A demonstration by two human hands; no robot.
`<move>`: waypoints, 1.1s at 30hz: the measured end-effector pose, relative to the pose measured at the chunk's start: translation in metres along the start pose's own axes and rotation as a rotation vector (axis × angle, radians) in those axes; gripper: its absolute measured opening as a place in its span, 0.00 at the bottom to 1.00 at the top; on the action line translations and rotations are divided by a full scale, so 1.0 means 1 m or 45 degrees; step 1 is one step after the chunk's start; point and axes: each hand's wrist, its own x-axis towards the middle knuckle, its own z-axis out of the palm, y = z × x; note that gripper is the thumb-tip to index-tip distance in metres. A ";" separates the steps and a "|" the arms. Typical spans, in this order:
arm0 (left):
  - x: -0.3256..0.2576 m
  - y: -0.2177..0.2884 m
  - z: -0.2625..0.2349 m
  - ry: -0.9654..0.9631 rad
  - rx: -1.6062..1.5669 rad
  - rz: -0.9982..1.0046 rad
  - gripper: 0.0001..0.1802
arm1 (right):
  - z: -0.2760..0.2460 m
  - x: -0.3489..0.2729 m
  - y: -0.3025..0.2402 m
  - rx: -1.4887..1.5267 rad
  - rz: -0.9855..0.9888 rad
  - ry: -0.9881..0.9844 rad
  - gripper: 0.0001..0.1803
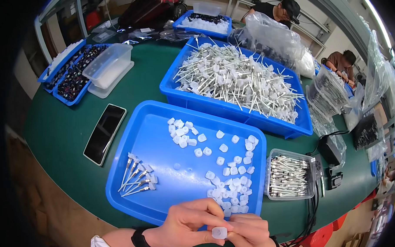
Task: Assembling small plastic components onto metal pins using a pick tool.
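Both my hands meet at the near edge of a shallow blue tray [141, 125]. My left hand [183, 222] is closed, its thumb and fingers pinching a small translucent white plastic cap [219, 233]. Right beside it, my right hand [252, 232] is closed too, fingertips pressed against the cap's side; whatever lies inside its fingers is hidden. Many loose white caps [232, 189] are scattered over the tray's right half, with a cluster near the top. At the tray's left lie several thin metal-coloured rods with caps on their ends [138, 175].
Behind the tray stands a deep blue bin [258, 122] heaped with capped rods. A clear box of rods [290, 177] sits to the right, near a black adapter [330, 150] and cables. A phone [104, 134] lies left. Bins of small parts [79, 90] and two people are farther off.
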 end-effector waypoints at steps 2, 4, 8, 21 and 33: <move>0.003 -0.002 0.004 0.085 0.189 0.104 0.10 | -0.003 0.005 0.007 -0.115 -0.185 0.069 0.19; 0.004 0.007 0.000 0.110 0.622 0.242 0.11 | -0.009 0.015 -0.014 -0.222 -0.032 0.186 0.21; 0.003 0.007 -0.003 0.039 1.018 0.523 0.16 | -0.014 0.018 -0.025 -0.212 0.004 0.182 0.17; 0.004 -0.002 0.002 -0.046 1.232 0.670 0.15 | -0.015 0.016 -0.029 -0.299 0.123 -0.011 0.11; -0.003 0.028 -0.005 0.113 1.283 0.562 0.13 | -0.023 0.022 -0.042 0.228 0.548 0.062 0.06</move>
